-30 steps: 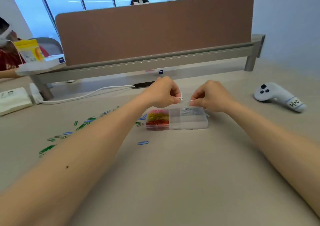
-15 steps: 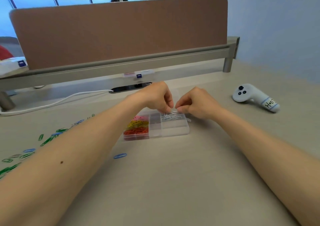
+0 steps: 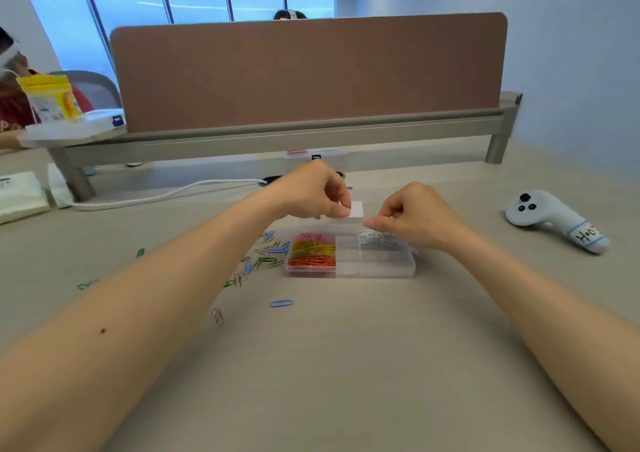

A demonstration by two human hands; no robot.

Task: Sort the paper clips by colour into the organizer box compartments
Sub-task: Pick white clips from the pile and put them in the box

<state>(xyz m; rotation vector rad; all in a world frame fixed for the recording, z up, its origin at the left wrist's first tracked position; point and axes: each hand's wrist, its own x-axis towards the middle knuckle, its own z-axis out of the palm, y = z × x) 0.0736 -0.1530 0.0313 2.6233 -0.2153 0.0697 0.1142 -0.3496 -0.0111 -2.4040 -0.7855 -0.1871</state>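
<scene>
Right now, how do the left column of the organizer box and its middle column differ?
The left column holds three sorted colours: pink at the back, yellow in the middle, orange-red in front. The middle column looks empty. The left column reads as bright blocks; the middle column shows pale see-through plastic. Both belong to the same clear organizer box.

White controller [image 3: 550, 217] (handwritten label), brown divider panel [image 3: 308, 70], white cable [image 3: 166, 193], yellow packet [image 3: 52, 98], tissue pack [image 3: 19, 195]
</scene>
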